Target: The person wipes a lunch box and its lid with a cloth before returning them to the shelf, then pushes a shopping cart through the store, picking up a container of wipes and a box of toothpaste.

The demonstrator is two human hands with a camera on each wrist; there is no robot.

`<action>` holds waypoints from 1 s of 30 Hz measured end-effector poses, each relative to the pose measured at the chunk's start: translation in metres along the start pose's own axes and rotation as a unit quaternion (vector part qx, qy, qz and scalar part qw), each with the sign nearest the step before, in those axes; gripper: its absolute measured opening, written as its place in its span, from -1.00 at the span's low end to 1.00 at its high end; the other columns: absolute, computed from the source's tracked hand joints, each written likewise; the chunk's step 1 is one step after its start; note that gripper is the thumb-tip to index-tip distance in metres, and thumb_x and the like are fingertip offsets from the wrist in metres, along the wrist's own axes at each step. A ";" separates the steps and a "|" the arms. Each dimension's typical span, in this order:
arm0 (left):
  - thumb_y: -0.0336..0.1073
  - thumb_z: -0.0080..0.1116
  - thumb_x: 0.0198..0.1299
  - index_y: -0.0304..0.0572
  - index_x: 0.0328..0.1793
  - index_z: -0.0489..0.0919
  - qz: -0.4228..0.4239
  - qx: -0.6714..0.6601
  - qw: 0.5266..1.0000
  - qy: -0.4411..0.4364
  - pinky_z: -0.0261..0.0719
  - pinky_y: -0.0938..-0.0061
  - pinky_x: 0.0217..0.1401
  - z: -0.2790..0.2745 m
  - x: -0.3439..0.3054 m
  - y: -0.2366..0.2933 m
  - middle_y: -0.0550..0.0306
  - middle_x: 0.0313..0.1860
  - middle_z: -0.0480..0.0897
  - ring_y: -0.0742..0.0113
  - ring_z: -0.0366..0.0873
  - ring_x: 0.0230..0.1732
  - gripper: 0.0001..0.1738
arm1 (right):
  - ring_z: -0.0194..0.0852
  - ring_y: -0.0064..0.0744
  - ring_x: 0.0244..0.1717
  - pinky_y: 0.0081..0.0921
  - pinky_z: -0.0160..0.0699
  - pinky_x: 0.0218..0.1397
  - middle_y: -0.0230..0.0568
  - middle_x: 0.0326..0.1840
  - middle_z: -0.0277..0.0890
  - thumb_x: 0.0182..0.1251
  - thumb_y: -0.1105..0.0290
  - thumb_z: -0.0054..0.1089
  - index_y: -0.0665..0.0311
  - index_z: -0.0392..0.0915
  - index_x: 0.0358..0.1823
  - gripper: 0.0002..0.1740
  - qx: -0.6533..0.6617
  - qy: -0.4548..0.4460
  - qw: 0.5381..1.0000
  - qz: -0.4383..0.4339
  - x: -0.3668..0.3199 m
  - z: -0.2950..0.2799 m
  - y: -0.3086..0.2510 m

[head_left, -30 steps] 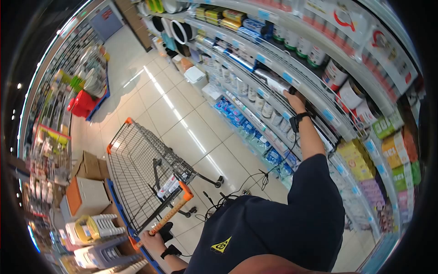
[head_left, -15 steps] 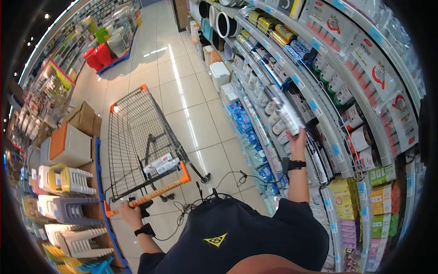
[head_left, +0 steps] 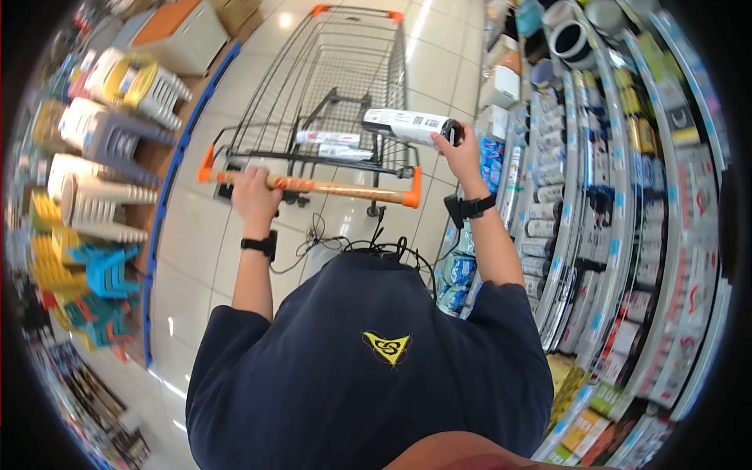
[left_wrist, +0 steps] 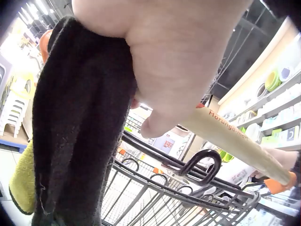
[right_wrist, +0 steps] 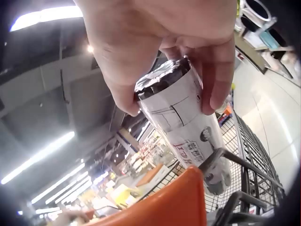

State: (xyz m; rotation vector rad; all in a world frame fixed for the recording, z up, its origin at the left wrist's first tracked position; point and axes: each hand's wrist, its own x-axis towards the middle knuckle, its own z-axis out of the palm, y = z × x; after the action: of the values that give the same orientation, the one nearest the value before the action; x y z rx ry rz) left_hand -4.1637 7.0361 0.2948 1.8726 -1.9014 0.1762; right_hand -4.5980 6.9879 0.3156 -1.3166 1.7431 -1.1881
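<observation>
My right hand point(head_left: 460, 160) grips one end of a white-labelled roll point(head_left: 411, 125) with dark ends, held over the near right side of the shopping cart point(head_left: 345, 70). In the right wrist view, thumb and fingers close round the roll's shiny black end point(right_wrist: 162, 77), and its other end points down into the wire basket. My left hand point(head_left: 257, 196) holds the cart's tan handle point(head_left: 337, 188) near its left end. Two white packs point(head_left: 333, 145) lie in the cart below the roll.
Stocked shelves point(head_left: 568, 227) run along the right side. On the left, stacked plastic stools point(head_left: 117, 133) stand on a blue-edged platform point(head_left: 166, 184). Black cables point(head_left: 313, 239) hang between my body and the cart. Black cloth point(left_wrist: 84, 122) blocks much of the left wrist view.
The right hand has drawn the roll out from the shelf and carried it left over the cart. My body and view have turned toward the cart; the left hand stays on the handle.
</observation>
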 end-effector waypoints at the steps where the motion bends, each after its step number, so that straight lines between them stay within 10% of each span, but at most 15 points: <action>1: -0.30 0.43 -0.20 -0.01 -0.29 0.61 0.001 0.013 1.000 -0.012 0.57 0.18 -0.14 -0.002 0.001 0.000 0.20 -0.22 0.58 -0.01 0.56 -0.16 -0.71 | 0.72 -0.32 -0.10 -0.37 0.75 -0.14 -0.08 -0.02 0.64 0.10 0.11 0.59 0.40 0.48 0.12 -0.31 -0.006 -0.019 1.000 0.000 0.004 0.015 -0.014; 3: -0.30 0.44 -0.17 -0.04 -0.30 0.60 0.001 -0.008 1.000 -0.015 0.57 0.17 -0.15 -0.005 0.003 -0.001 0.19 -0.23 0.57 -0.01 0.56 -0.16 -0.72 | 0.71 -0.21 -0.07 -0.31 0.67 -0.05 -0.07 -0.05 0.66 0.01 0.01 0.59 0.34 0.51 0.12 -0.25 -0.196 -0.045 0.967 -0.158 0.010 0.042 -0.039; 11: -0.30 0.46 -0.09 -0.03 0.04 0.67 0.040 -0.155 0.984 -0.082 0.63 0.25 0.00 -0.031 0.011 -0.036 0.20 -0.07 0.65 0.10 0.63 -0.05 -0.53 | 0.67 -0.09 0.15 -0.24 0.64 0.18 -0.02 0.20 0.62 0.12 0.05 0.55 0.31 0.47 0.28 -0.22 -0.389 -0.286 0.872 -0.083 0.032 0.078 -0.045; 14: -0.29 0.47 -0.04 -0.03 0.12 0.64 0.032 -0.195 0.974 -0.108 0.67 0.27 -0.05 -0.044 0.018 -0.048 0.22 0.01 0.65 0.14 0.67 -0.03 -0.49 | 0.37 -0.21 0.50 -0.25 0.37 0.54 -0.12 0.52 0.37 0.49 0.41 0.22 0.37 0.23 0.54 -0.35 0.057 -0.506 0.859 0.060 0.030 0.063 -0.026; 24: -0.23 0.46 0.01 -0.07 0.06 0.65 0.092 -0.136 0.973 -0.162 0.67 0.32 -0.10 -0.038 0.030 -0.066 0.21 0.03 0.67 0.15 0.68 -0.03 -0.56 | 0.50 0.02 0.28 -0.14 0.34 0.46 0.03 0.24 0.54 0.24 0.08 0.46 0.30 0.49 0.29 -0.32 -0.273 -0.368 0.867 -0.194 -0.099 0.051 -0.116; 30: -0.25 0.47 0.01 -0.08 0.04 0.64 0.081 -0.168 0.957 -0.222 0.66 0.25 -0.12 -0.058 0.049 -0.081 0.16 0.02 0.65 0.06 0.69 -0.11 -0.57 | 0.66 -0.05 -0.23 -0.13 0.59 -0.17 -0.12 -0.36 0.59 0.09 0.15 0.43 0.22 0.57 -0.20 -0.63 -0.459 -0.215 0.854 -0.115 -0.132 0.138 -0.072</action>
State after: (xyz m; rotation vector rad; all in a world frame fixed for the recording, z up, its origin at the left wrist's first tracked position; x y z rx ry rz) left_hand -4.0696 7.0093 0.3480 1.6157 -2.2049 -0.5302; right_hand -4.4110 7.0697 0.3252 -2.1711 1.8765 -0.0330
